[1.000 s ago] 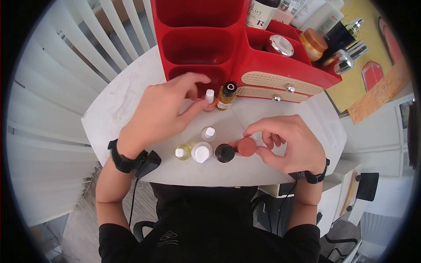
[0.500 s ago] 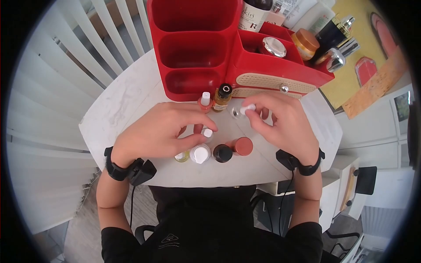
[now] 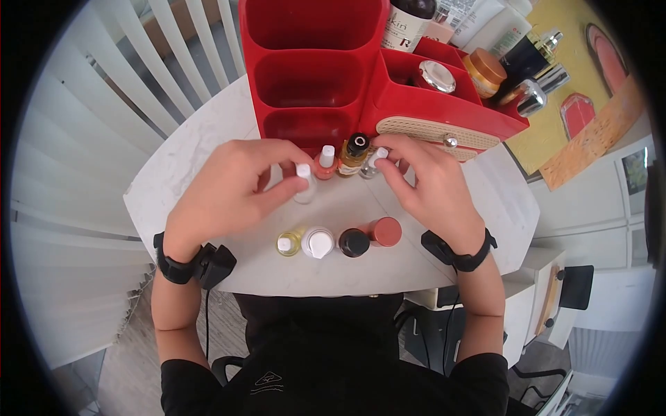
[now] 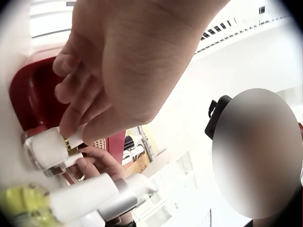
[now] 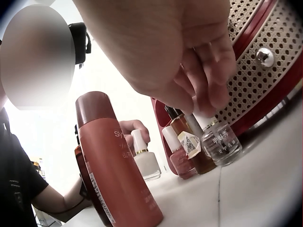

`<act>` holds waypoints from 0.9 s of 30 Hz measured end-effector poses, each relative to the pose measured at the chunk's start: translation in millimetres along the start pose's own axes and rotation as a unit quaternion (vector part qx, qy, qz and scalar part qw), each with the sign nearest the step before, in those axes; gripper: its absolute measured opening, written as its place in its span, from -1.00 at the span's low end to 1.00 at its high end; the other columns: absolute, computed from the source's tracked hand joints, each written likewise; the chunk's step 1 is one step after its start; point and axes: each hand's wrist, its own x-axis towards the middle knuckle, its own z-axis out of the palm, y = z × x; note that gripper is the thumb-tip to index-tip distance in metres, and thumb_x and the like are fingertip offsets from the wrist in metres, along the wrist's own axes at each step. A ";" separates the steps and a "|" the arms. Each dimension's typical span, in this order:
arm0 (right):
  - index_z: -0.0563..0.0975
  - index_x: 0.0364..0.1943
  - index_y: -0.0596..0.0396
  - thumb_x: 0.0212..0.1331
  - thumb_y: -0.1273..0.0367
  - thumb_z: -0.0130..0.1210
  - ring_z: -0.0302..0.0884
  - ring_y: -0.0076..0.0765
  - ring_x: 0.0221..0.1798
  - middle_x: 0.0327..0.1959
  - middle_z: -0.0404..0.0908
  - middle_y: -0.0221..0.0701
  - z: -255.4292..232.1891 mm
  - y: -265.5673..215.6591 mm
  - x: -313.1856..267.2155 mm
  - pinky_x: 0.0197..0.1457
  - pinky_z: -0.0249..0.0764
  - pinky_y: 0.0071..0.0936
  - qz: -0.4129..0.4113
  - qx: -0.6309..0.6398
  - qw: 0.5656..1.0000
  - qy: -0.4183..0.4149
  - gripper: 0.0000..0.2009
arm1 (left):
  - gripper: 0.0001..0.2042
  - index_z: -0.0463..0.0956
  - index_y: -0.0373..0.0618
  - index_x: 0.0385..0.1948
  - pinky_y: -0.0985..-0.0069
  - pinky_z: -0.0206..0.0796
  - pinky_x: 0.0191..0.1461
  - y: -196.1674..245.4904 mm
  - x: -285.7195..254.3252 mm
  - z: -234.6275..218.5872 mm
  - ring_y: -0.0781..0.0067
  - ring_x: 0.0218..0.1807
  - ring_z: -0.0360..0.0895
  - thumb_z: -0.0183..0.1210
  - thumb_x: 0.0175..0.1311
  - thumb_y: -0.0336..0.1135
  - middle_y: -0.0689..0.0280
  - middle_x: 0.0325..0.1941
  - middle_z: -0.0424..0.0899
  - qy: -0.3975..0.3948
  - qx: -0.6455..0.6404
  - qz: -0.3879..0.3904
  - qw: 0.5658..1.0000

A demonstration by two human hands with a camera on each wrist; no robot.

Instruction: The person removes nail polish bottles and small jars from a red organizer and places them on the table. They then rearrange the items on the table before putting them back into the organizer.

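Note:
My left hand [image 3: 239,184] pinches the white cap of a white nail polish bottle [image 4: 47,150], just left of a coral nail polish bottle [image 3: 325,166]. My right hand [image 3: 433,180] has thumb and fingers at the white cap of a clear nail polish bottle [image 5: 222,144], which stands on the table. Between the coral and clear bottles is an amber bottle [image 3: 352,158] with a black cap. Nearer the front edge, a yellow-green bottle [image 3: 288,243], a white-capped bottle [image 3: 318,243], a black-capped bottle [image 3: 354,243] and a reddish-brown bottle [image 5: 120,165] stand in a row.
Behind the small bottles stands a red organizer [image 3: 312,55] with open compartments. To its right, a red drawer box [image 3: 444,111] carries a jar with a silver lid [image 3: 437,76] and several cosmetics bottles. White blinds [image 3: 90,173] hang at the left.
My right hand has moved from the reddish-brown bottle with the clear nail polish and lowered it beside the amber bottle. My left hand has carried the white nail polish back and left from the front group.

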 end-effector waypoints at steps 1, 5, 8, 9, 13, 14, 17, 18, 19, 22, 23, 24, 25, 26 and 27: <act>0.72 0.04 0.04 0.35 0.44 0.37 0.81 -0.06 -0.26 -0.26 0.83 -0.26 -0.4 -0.2 -1.3 -0.16 0.69 -0.20 -0.001 0.001 1.000 0.000 -0.78 | -0.84 0.79 -0.15 -0.05 0.47 0.38 -0.32 -2.2 -0.1 -2.3 0.47 -0.46 0.52 0.40 0.40 -0.44 0.31 -0.25 0.81 0.018 0.022 -0.011 1.000; 0.75 0.11 0.04 0.35 0.44 0.42 0.71 -0.35 -0.39 -0.36 0.80 -0.41 -10.7 -0.6 -8.3 -0.30 0.56 -0.39 0.016 0.017 1.000 0.002 -0.73 | -0.85 0.79 -0.13 -0.05 0.47 0.35 -0.34 -12.8 2.9 -0.1 0.49 -0.51 0.47 0.39 0.41 -0.43 0.33 -0.29 0.80 0.071 0.066 -0.006 0.995; 0.76 0.10 0.01 0.32 0.40 0.46 0.68 -0.42 -0.42 -0.38 0.78 -0.46 -32.5 -4.3 -12.5 -0.34 0.50 -0.44 0.017 0.068 0.997 -0.035 -0.71 | -0.83 0.79 -0.09 -0.03 0.45 0.35 -0.35 -14.5 5.9 7.5 0.46 -0.51 0.49 0.39 0.41 -0.42 0.32 -0.28 0.81 0.092 0.073 0.001 0.993; 0.77 0.10 0.00 0.30 0.37 0.48 0.66 -0.45 -0.43 -0.38 0.77 -0.48 -40.0 -5.2 -12.7 -0.35 0.48 -0.45 0.014 0.114 0.991 -0.062 -0.70 | -0.83 0.79 -0.09 -0.03 0.45 0.35 -0.35 -15.0 8.2 9.7 0.46 -0.51 0.49 0.39 0.41 -0.42 0.32 -0.28 0.81 0.091 0.074 0.000 0.993; 0.76 0.03 -0.06 0.19 0.30 0.60 0.65 -0.35 -0.44 -0.39 0.77 -0.43 -53.1 -16.6 -13.8 -0.34 0.52 -0.42 0.005 0.204 0.966 -0.159 -0.66 | -0.79 0.77 -0.06 0.03 0.42 0.38 -0.34 -21.4 10.0 17.8 0.40 -0.51 0.53 0.38 0.41 -0.42 0.29 -0.27 0.81 0.101 0.121 0.027 0.987; 0.76 0.01 -0.06 0.14 0.28 0.62 0.66 -0.36 -0.44 -0.41 0.76 -0.45 -48.9 -19.7 -15.2 -0.34 0.53 -0.43 0.004 0.194 0.966 -0.170 -0.64 | -0.78 0.77 -0.06 0.05 0.42 0.39 -0.33 -22.6 10.2 18.5 0.39 -0.50 0.54 0.38 0.41 -0.41 0.29 -0.26 0.81 0.103 0.129 0.035 0.986; 0.79 -0.03 -0.04 0.04 0.30 0.67 0.66 -0.39 -0.41 -0.41 0.76 -0.49 -38.0 -21.0 -18.1 -0.33 0.52 -0.46 -0.002 0.190 0.964 -0.185 -0.61 | -0.76 0.75 -0.07 0.08 0.41 0.40 -0.32 -21.8 10.1 17.7 0.39 -0.50 0.55 0.39 0.41 -0.42 0.28 -0.25 0.81 0.100 0.122 0.025 0.987; 0.80 -0.05 -0.02 -0.02 0.33 0.68 0.65 -0.42 -0.40 -0.39 0.76 -0.51 -36.6 -20.6 -18.9 -0.32 0.50 -0.49 -0.007 0.195 0.962 -0.190 -0.60 | -0.76 0.75 -0.07 0.08 0.41 0.40 -0.32 -21.0 9.8 16.8 0.39 -0.50 0.55 0.39 0.41 -0.42 0.28 -0.25 0.81 0.099 0.122 0.026 0.987; 0.80 -0.05 -0.02 -0.02 0.33 0.68 0.65 -0.42 -0.40 -0.39 0.76 -0.51 -37.8 -20.5 -19.3 -0.32 0.50 -0.49 -0.007 0.194 0.963 -0.189 -0.60 | -0.75 0.75 -0.09 0.08 0.41 0.40 -0.32 -19.5 9.1 15.5 0.39 -0.50 0.55 0.38 0.41 -0.42 0.28 -0.24 0.81 0.094 0.118 0.017 0.988; 0.77 -0.10 -0.01 0.09 0.33 0.61 0.71 -0.37 -0.40 -0.42 0.77 -0.50 -43.1 -19.1 -18.5 -0.32 0.58 -0.46 -0.016 0.157 0.974 -0.161 -0.70 | -0.76 0.74 -0.12 0.08 0.42 0.39 -0.32 -12.9 6.1 9.7 0.42 -0.50 0.54 0.37 0.41 -0.44 0.29 -0.26 0.80 0.095 0.098 0.000 0.991; 0.76 -0.11 0.00 0.10 0.34 0.59 0.71 -0.37 -0.40 -0.41 0.78 -0.49 -44.9 -17.5 -18.4 -0.32 0.58 -0.46 0.000 0.146 0.980 -0.136 -0.72 | -0.76 0.74 -0.13 0.08 0.43 0.37 -0.33 -10.2 4.9 7.1 0.46 -0.51 0.52 0.36 0.42 -0.45 0.30 -0.27 0.79 0.100 0.082 -0.010 0.992; 0.76 -0.12 0.01 0.11 0.35 0.58 0.71 -0.36 -0.40 -0.41 0.78 -0.47 -46.9 -15.8 -18.1 -0.32 0.57 -0.46 0.015 0.135 0.984 -0.111 -0.73 | -0.76 0.74 -0.13 0.08 0.43 0.37 -0.33 -8.3 3.6 2.9 0.46 -0.51 0.52 0.36 0.42 -0.45 0.30 -0.27 0.79 0.100 0.081 -0.009 0.992; 0.76 -0.12 0.01 0.11 0.35 0.58 0.71 -0.36 -0.40 -0.41 0.78 -0.47 -48.7 -14.0 -17.1 -0.32 0.57 -0.46 0.017 0.133 0.985 -0.111 -0.73 | -0.76 0.75 -0.12 0.07 0.45 0.34 -0.34 -7.1 1.5 -2.7 0.51 -0.51 0.49 0.37 0.41 -0.44 0.32 -0.30 0.78 0.082 0.071 -0.022 0.994; 0.76 -0.13 0.03 0.11 0.36 0.58 0.71 -0.36 -0.40 -0.40 0.79 -0.46 -49.8 -11.8 -15.8 -0.32 0.58 -0.45 0.025 0.093 0.991 -0.087 -0.73 | -0.76 0.75 -0.11 0.06 0.48 0.31 -0.35 -6.0 -1.0 -8.3 0.55 -0.51 0.47 0.38 0.40 -0.44 0.34 -0.34 0.76 0.064 0.061 -0.035 0.995; 0.76 -0.13 0.05 0.11 0.36 0.58 0.71 -0.35 -0.40 -0.39 0.80 -0.44 -50.8 -11.4 -14.4 -0.32 0.58 -0.45 0.032 0.054 0.996 -0.064 -0.73 | -0.76 0.75 -0.11 0.06 0.48 0.31 -0.35 -3.7 -4.5 -15.4 0.55 -0.51 0.47 0.38 0.40 -0.44 0.34 -0.34 0.76 0.064 0.061 -0.034 0.996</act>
